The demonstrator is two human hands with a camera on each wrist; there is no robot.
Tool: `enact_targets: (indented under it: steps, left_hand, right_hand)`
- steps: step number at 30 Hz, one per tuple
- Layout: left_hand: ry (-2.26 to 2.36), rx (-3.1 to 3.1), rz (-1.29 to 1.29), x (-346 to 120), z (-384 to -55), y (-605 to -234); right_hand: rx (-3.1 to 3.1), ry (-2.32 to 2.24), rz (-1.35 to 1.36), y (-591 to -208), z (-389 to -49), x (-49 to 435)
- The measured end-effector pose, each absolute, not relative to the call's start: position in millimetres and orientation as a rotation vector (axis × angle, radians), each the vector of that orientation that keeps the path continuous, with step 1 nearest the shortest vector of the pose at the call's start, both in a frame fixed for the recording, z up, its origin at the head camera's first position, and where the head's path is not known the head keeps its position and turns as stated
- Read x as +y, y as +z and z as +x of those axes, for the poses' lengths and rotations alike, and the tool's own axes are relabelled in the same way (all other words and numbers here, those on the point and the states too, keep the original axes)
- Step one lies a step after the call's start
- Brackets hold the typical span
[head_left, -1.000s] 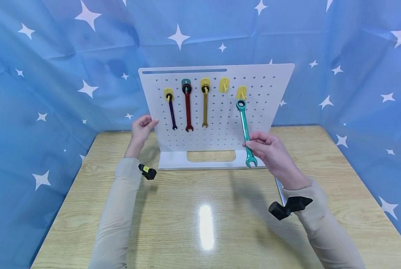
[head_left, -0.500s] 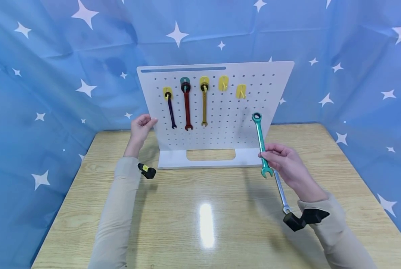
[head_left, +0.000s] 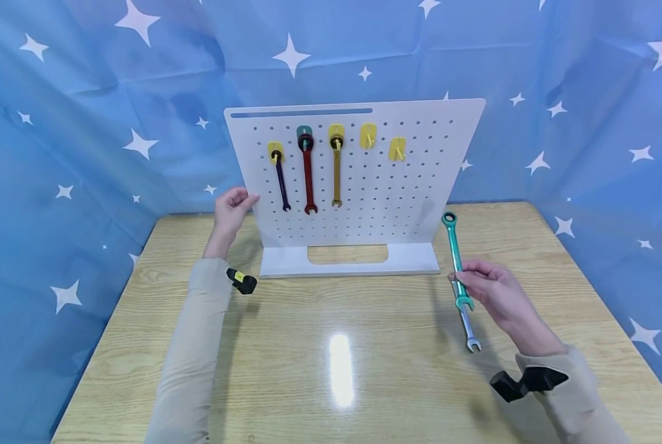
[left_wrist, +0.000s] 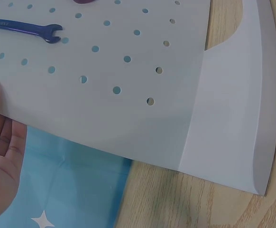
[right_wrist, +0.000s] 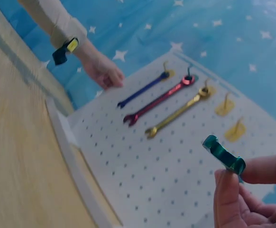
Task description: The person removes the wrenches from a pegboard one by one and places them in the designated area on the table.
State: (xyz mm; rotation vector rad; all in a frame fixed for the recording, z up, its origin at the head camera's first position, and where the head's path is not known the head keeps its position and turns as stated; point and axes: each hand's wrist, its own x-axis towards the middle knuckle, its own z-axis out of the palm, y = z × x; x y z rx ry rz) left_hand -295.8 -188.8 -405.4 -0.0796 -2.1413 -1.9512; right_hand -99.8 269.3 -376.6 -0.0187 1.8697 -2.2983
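Observation:
My right hand pinches a green combination wrench between thumb and fingers, to the right of the white pegboard. Its ring end points up and away, its open end toward me. Below it a silver wrench lies on the table, partly covered by the green one in the head view. With thumb in front and fingers behind, my left hand grips the pegboard's left edge. A purple-blue wrench, a red wrench and a gold wrench hang from hooks on the board.
Two yellow hooks, one upper and one lower, hold no wrench on the board's right half. The board's white base stands on the wooden table. A blue star-patterned curtain surrounds the table's back and sides.
My right hand has carried the green wrench from just below the lower right hook, rightward and down, to over the silver wrench. My left hand has stayed at the board's edge.

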Motion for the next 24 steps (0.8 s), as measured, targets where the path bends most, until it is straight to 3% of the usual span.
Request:
enact_targets:
  steps: [24]
  left_hand:
    - [-1.957, -2.138, -0.073, -188.9, -295.3, -406.3]
  right_hand:
    - [1.992, -2.128, 0.367, -423.4, -67.6, 321.5]
